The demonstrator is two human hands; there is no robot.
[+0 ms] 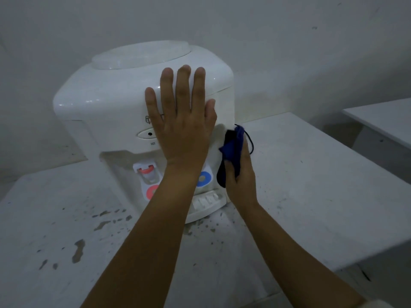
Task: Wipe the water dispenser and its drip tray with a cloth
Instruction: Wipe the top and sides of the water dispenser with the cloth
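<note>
While the left hand (182, 121) lies flat, fingers straight, on the dispenser (124, 103) front, the right hand (241, 174) grips a blue cloth (232, 147) against its right side. Dispenser on white surface (311, 185), drip tray (206, 202) at its base.

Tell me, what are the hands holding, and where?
The right hand grips the blue cloth around its bunched middle. The left hand holds nothing; it lies flat on the water dispenser.
</note>
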